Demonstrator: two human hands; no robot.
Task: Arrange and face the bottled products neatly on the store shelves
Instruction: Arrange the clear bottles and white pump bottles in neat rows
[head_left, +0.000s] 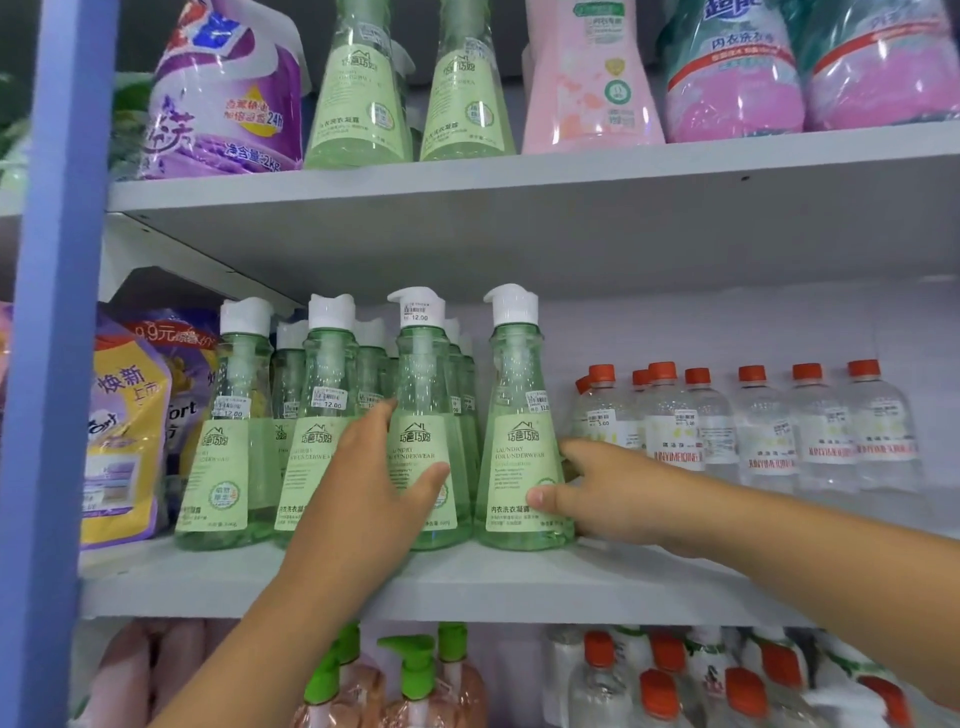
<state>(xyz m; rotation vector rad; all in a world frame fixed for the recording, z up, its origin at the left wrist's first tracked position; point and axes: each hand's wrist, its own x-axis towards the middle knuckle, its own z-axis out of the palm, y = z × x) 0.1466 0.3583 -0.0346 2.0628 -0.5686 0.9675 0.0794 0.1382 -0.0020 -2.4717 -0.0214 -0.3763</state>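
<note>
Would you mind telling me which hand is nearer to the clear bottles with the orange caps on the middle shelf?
Right. The right hand grips the rightmost green bottle, directly beside the orange-capped bottles. The left hand holds the next green bottle further left.

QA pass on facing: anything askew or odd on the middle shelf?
Minor only. The front-row green bottles' caps point different ways: second bottle has its cap notch forward, fourth bottle has its spout left. Left hand grips the third bottle; right hand grips the fourth. No spills.
</note>
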